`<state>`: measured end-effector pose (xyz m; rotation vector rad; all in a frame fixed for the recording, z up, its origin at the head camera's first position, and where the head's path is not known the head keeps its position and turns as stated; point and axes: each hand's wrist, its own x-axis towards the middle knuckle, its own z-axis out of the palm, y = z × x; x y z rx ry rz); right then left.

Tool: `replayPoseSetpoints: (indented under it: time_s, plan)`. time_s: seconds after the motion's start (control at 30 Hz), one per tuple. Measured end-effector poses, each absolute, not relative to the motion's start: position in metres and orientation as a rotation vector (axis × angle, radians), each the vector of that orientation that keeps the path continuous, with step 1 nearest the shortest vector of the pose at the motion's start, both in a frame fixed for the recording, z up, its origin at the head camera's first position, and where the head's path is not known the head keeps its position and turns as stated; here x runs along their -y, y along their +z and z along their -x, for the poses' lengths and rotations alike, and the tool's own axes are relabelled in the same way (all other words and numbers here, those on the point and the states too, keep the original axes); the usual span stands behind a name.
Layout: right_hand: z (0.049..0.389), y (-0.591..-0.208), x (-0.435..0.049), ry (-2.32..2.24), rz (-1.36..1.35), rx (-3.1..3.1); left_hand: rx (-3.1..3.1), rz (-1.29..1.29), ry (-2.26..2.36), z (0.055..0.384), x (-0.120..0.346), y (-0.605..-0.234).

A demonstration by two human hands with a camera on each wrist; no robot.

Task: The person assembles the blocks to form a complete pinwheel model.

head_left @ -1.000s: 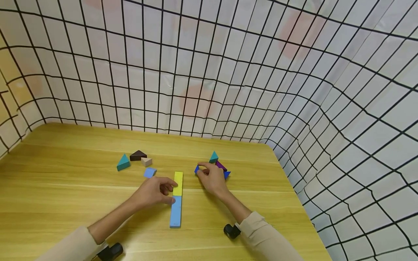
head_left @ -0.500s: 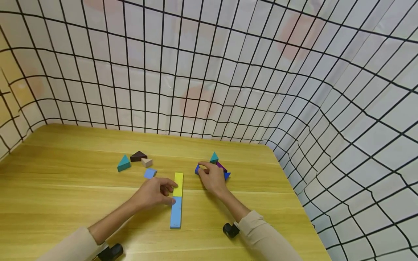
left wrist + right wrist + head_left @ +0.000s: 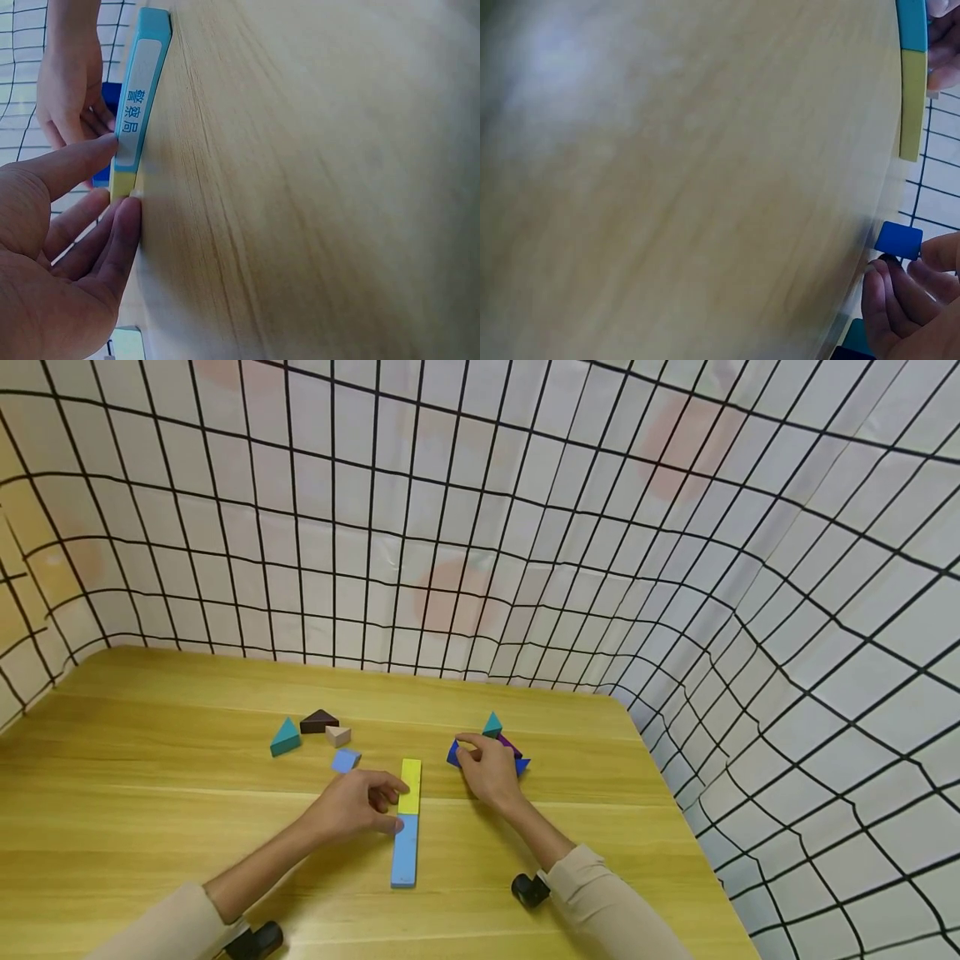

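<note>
lengthwise front-to-back, yellow block (image 3: 413, 786) beyond light-blue block (image 3: 406, 853)

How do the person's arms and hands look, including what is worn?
The left hand and right hand wear no gloves. The left sleeve and right sleeve are plain beige. A black, rounded device shows at the left sleeve's end, another at the right.

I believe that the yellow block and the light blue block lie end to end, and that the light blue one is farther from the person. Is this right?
Only the order is wrong: the yellow block is the farther one and the light blue block the nearer, as the head view shows. They do lie end to end.
</note>
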<state>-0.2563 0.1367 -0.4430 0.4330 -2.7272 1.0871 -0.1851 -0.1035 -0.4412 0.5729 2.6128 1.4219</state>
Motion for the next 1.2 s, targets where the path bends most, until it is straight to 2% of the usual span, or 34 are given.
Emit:
replayPoseSetpoints:
  time_s: [1.2]
  plan:
    - [0.26,-0.438,-0.127,1.321,-0.337,2.791,-2.604,-0.575,1.416,0.185,0.104,-0.44]
